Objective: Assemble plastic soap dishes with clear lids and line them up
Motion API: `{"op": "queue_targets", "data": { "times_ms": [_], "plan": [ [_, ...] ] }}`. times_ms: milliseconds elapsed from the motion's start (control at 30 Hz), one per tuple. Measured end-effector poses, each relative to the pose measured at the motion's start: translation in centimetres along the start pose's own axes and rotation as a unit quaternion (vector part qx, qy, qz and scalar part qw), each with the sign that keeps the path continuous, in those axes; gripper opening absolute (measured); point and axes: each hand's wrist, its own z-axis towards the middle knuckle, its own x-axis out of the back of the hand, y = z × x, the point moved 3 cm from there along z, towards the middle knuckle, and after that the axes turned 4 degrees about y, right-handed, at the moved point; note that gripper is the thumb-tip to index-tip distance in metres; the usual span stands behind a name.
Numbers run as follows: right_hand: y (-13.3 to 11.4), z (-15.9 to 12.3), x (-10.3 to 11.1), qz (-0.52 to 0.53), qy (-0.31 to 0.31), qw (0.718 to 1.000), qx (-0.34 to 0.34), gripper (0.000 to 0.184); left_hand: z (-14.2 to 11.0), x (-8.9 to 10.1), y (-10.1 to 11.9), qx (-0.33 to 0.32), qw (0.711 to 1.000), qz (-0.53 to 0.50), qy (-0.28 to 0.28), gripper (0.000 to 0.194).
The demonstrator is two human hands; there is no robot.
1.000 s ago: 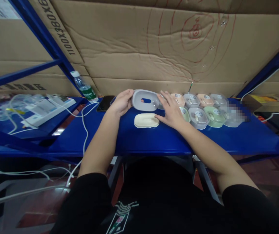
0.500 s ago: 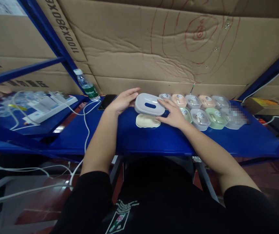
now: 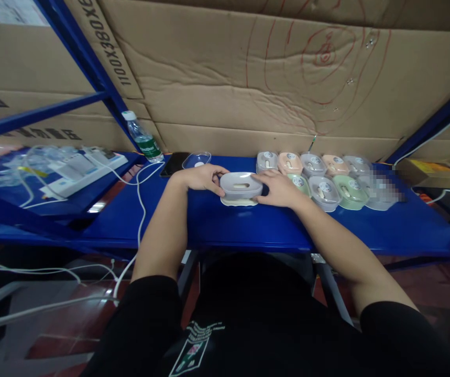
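Note:
A grey oval soap dish (image 3: pixel 241 186) with a long slot in its top sits level over a cream wavy-edged base (image 3: pixel 240 202). Only the base's front rim shows beneath it. My left hand (image 3: pixel 205 178) holds the dish's left end between thumb and fingers. On the right end, my right hand (image 3: pixel 276 189) grips with its fingers over the top rim and its thumb low at the side. Behind my left hand lies a clear oval lid (image 3: pixel 197 158) with a white round spot.
Several lidded soap dishes (image 3: pixel 324 190) in grey, peach and green stand in two rows at right. A dark phone (image 3: pixel 175 164) and a water bottle (image 3: pixel 146 141) are at the back left. White cables (image 3: pixel 141 199) cross the blue table (image 3: pixel 248 228). Cardboard (image 3: pixel 217 68) rises behind.
The tilted grey dish has come down level over the cream base. My left hand has moved down and nearer, now gripping the end; the clear lid behind it has come into view.

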Motion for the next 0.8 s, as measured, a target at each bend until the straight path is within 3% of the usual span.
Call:
{"op": "queue_targets", "data": {
  "times_ms": [167,300,567,800],
  "plan": [
    [0.0,0.0,-0.1,-0.024,-0.012,1.000,0.010,0.074,0.1,-0.1,0.4,-0.020,0.999,0.025,0.007,0.070],
    [-0.3,0.0,-0.3,-0.037,-0.032,0.999,0.012,0.078,0.2,-0.1,-0.1,0.001,0.998,0.055,0.003,0.071],
    [-0.7,-0.1,-0.5,-0.046,-0.081,0.996,0.006,0.054,0.7,-1.4,-0.1,0.058,0.991,0.107,-0.062,0.082],
    [-1.2,-0.1,-0.4,-0.104,-0.107,0.989,0.002,0.049,0.8,-1.4,0.1,0.070,0.982,0.151,-0.086,0.098]
  ]
}}
